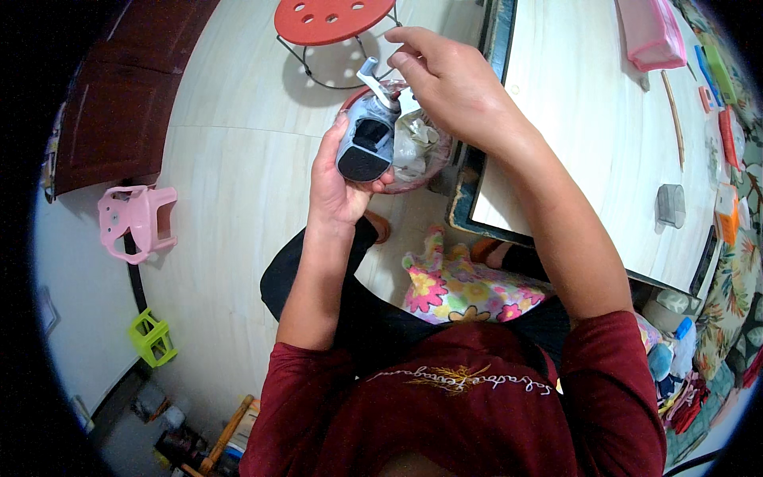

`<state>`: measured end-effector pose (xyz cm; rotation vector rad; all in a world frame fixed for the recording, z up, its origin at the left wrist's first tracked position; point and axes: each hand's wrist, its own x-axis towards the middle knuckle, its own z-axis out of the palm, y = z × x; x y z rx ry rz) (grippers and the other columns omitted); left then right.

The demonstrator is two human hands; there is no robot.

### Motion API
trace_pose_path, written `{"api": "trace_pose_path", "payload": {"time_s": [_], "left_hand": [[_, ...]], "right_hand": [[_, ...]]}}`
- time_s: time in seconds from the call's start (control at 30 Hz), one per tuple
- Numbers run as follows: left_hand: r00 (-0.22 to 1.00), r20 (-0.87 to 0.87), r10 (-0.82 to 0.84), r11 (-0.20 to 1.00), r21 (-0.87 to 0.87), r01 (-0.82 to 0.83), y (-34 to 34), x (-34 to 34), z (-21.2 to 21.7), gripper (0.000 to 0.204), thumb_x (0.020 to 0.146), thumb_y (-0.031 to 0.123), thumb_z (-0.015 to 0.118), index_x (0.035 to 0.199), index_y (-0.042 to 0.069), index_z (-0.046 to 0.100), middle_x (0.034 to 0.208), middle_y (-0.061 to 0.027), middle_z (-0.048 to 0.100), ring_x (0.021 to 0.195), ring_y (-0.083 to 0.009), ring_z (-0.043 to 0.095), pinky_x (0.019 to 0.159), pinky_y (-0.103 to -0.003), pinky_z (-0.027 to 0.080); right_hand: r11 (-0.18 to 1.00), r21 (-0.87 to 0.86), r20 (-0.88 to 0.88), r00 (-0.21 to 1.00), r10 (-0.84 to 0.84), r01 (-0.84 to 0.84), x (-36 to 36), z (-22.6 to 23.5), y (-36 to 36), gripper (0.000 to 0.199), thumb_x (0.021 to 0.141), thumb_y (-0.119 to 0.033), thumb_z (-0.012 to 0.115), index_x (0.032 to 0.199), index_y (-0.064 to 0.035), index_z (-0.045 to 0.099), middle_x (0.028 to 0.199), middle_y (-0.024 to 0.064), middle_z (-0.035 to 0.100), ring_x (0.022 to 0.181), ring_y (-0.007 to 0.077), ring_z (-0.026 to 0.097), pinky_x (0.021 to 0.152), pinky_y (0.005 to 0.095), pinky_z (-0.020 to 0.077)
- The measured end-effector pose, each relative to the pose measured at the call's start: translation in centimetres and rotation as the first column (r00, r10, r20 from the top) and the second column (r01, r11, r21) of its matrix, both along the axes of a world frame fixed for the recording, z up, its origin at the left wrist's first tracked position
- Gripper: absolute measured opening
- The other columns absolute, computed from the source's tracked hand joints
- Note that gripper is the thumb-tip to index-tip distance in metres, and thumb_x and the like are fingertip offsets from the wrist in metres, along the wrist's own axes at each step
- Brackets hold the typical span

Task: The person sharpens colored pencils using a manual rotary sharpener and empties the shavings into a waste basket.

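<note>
My left hand (338, 179) is wrapped round a grey hand-crank pencil sharpener (368, 145) with a black base and a dark window. Its light crank handle (377, 85) sticks up at the far end. Just right of the crank, my right hand (445, 83) hovers with index finger and thumb a little apart, and nothing shows between them. Under the sharpener stands a reddish waste bin (429, 171) lined with a clear bag, holding crumpled pale scraps (415, 141). My hands and the sharpener hide part of the bin.
A red round stool (334, 17) stands beyond the bin. To the right is a white-topped table (580, 87) with a pink pouch (652, 36), a thin stick (673, 119) and a small clear container (670, 205). Pink (137, 222) and green (152, 338) small stools stand left.
</note>
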<state>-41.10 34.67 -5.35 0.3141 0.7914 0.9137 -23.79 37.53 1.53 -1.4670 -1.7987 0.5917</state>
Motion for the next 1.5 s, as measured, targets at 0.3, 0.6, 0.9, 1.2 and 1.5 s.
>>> {"api": "trace_pose_path", "payload": {"time_s": [0.3,0.6,0.9,1.2,1.5], "left_hand": [[0.998,0.061,0.006,1.000,-0.010,-0.006,-0.1,-0.8,-1.1,0.044,0.092,0.042,0.043,0.106,0.001,0.055,0.078,-0.0148,0.062,0.054,-0.0228,0.060,0.038,-0.028,0.046],[0.970,-0.209,0.129,0.910,0.413,-0.032,-0.6,-0.1,-0.8,0.050,0.093,0.041,0.039,0.125,0.003,0.041,0.103,-0.0116,0.059,0.079,-0.0231,0.063,0.056,-0.032,0.053],[0.984,0.161,-0.079,0.944,0.328,0.022,0.1,-1.5,-0.8,0.046,0.092,0.038,0.036,0.121,0.005,0.047,0.105,-0.0122,0.060,0.084,-0.0262,0.063,0.064,-0.039,0.053],[0.973,0.213,-0.088,0.910,0.414,-0.009,-0.1,-1.0,-0.1,0.049,0.090,0.038,0.037,0.118,0.001,0.050,0.103,-0.0168,0.060,0.087,-0.0282,0.062,0.067,-0.041,0.053],[0.979,-0.093,0.183,0.842,0.529,-0.108,-0.4,-0.2,1.0,0.053,0.088,0.032,0.046,0.130,0.000,0.040,0.117,-0.0137,0.056,0.103,-0.0275,0.058,0.089,-0.040,0.047]], "right_hand": [[0.996,0.079,-0.059,0.998,-0.035,0.039,0.0,-0.6,0.0,0.029,0.086,-0.019,0.049,0.107,0.0011,0.055,0.095,0.0249,0.060,0.089,0.0420,0.057,0.082,0.0477,0.0443],[0.980,0.088,-0.183,0.964,0.191,-0.177,-1.0,0.3,-1.3,0.039,0.091,-0.037,0.048,0.106,-0.0016,0.053,0.091,0.0214,0.060,0.085,0.0380,0.058,0.076,0.0435,0.0445],[0.948,0.313,-0.110,0.990,0.093,-0.054,-0.5,0.5,-0.5,0.034,0.091,-0.033,0.050,0.095,-0.0004,0.057,0.081,0.0215,0.059,0.082,0.0373,0.059,0.075,0.0421,0.0462],[0.940,0.311,-0.002,0.989,0.145,-0.137,-0.3,0.4,-0.3,0.037,0.092,-0.036,0.045,0.100,-0.0026,0.058,0.088,0.0204,0.062,0.084,0.0355,0.061,0.076,0.0421,0.0474],[0.922,0.327,-0.116,0.959,0.258,-0.208,0.5,1.2,-0.1,0.031,0.096,-0.027,0.043,0.116,-0.0060,0.053,0.100,0.0154,0.061,0.084,0.0285,0.062,0.077,0.0357,0.0488]]}}
